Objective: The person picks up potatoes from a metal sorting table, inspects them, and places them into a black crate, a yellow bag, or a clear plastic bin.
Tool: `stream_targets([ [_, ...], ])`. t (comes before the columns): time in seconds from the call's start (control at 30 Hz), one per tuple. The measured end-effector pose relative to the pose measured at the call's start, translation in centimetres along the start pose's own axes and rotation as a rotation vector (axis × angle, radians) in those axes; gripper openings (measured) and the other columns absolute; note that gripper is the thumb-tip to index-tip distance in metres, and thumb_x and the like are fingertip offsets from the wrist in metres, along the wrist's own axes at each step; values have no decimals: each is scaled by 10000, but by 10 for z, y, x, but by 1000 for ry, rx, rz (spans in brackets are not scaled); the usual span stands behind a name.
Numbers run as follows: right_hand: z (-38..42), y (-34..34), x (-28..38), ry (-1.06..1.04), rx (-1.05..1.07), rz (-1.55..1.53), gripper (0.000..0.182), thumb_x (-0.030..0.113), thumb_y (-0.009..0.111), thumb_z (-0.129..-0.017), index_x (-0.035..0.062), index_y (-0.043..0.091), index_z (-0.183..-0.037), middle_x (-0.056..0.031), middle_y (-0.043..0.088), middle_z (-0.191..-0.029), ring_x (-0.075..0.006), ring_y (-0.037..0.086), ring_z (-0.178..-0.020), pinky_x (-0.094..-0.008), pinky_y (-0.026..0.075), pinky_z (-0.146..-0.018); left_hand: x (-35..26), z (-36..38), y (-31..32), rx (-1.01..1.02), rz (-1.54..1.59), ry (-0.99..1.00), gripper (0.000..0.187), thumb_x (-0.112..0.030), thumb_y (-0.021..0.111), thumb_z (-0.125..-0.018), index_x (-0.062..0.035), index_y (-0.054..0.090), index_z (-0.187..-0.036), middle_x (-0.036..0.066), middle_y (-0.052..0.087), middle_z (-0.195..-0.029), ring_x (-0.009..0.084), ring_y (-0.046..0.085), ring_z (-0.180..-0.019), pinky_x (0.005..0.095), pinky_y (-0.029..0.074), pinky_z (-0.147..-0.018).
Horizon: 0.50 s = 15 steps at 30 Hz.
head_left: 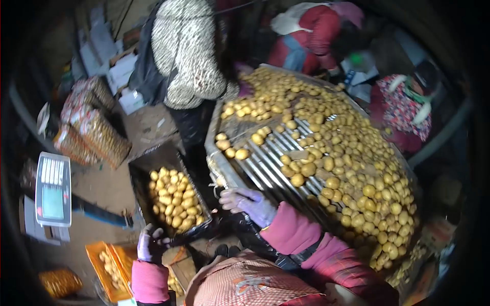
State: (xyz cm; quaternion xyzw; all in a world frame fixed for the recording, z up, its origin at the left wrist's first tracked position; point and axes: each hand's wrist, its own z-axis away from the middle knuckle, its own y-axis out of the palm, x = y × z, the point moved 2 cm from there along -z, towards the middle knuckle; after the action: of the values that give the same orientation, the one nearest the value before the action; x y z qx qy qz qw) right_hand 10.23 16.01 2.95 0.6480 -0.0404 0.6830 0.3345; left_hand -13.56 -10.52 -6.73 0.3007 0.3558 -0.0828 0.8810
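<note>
My right hand [250,205], in a purple glove, is stretched out beside the near edge of the slatted metal sorting table [265,164], and nothing shows in it. Potatoes [377,196] lie thick over the table's right side and far end, with a few loose ones on its left. My left hand [151,244], also gloved, hovers at the near left corner of a black crate [138,176]; its fingers are apart and slightly bent, and no object shows in them. Inside that crate is a heap of potatoes [175,199].
A scale display [53,188] stands on the left, near full mesh sacks [92,122]. Below are an orange crate [122,265] with potatoes and an orange net bag [60,282]. Co-workers [316,38] are around the table's far side; one [186,51] stands behind the black crate.
</note>
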Motion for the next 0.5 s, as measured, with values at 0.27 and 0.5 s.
stream_targets([
  [0.27, 91, -197, 48, -214, -1023, 1019, 364, 307, 595, -874, 45, 584, -1126, -145, 650, -977, -269, 624, -899, -360, 484, -836, 5, 4, 193, 476, -575, 298, 417, -261, 554, -924, -12, 500, -1254, 125, 606, -1070, 197, 630, -809, 293, 513, -709],
  [0.5, 75, -222, 56, 165, -786, 1379, 505, 362, 620, -814, 94, 503, -1225, -264, 573, -1070, -406, 593, -934, -436, 479, -810, 74, -11, 317, 870, -1204, 811, 300, -151, 560, -849, 7, 566, -1105, 183, 616, -946, 305, 616, -850, 356, 494, -736],
])
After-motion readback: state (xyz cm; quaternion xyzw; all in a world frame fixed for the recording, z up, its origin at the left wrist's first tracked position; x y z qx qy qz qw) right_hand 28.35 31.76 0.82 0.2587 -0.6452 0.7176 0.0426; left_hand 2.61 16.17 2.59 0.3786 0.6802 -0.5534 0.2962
